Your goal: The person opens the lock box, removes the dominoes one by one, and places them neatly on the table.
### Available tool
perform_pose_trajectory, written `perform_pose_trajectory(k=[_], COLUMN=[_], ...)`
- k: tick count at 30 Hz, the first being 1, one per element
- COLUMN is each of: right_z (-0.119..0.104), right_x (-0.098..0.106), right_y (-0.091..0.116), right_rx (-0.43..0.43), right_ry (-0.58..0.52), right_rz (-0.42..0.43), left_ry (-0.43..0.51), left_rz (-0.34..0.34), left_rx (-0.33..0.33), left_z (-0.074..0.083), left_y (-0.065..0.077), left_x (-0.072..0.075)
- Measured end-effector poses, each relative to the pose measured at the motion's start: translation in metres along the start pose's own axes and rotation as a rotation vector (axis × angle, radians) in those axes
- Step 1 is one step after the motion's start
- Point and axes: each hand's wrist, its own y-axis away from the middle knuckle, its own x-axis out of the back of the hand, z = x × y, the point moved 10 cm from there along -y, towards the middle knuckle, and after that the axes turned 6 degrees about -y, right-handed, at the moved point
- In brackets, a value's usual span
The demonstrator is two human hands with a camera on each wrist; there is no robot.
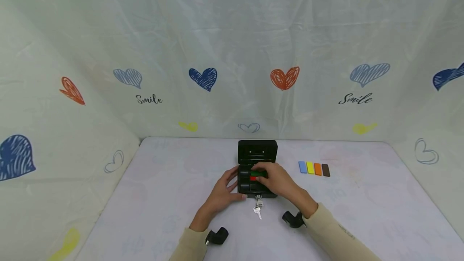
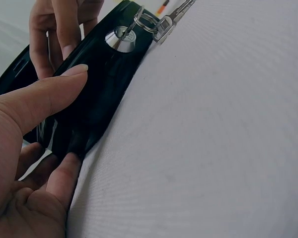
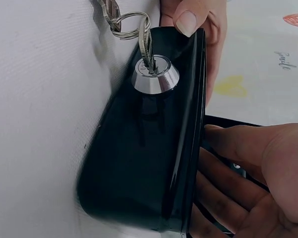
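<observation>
A small black cash box (image 1: 257, 151) sits mid-table with its lid raised; it fills the wrist views (image 2: 99, 89) (image 3: 139, 163). A key (image 3: 148, 47) sits in the front lock (image 3: 155, 74), and its ring of keys (image 1: 257, 210) lies on the table. My left hand (image 1: 235, 184) clasps the box's left front corner, thumb (image 2: 49, 94) on the front wall. My right hand (image 1: 266, 174) reaches inside the box and pinches a green block (image 1: 258, 173). A red block (image 1: 252, 179) lies just beneath it. The box's interior is mostly hidden by my right hand.
Right of the box lie a blue (image 1: 302, 167), a yellow (image 1: 310, 167), an orange (image 1: 317, 168) and a brown block (image 1: 326, 170) in a row. The table (image 1: 362, 204) is white, enclosed by heart-printed sheeting (image 1: 232, 71) behind and on both sides.
</observation>
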Motion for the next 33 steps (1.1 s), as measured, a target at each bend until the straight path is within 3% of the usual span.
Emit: perform_pose_trajectory(k=[13, 26, 33], right_z=[0.0022, -0.0003, 0.0006], right_x=[-0.0035, -0.0004, -0.0013], right_y=[-0.0029, -0.0004, 0.0], right_rx=[-0.019, 0.064, 0.049], right_ry=[-0.01, -0.032, -0.03], right_rz=[0.014, 0.024, 0.023], left_ry=[0.014, 0.031, 0.015], left_rz=[-0.008, -0.014, -0.005], left_rx=[-0.012, -0.021, -0.01], left_z=[-0.0004, 0.0016, 0.0009], left_y=[-0.0027, -0.0005, -0.0005], left_x=[0.0001, -0.0011, -0.0002])
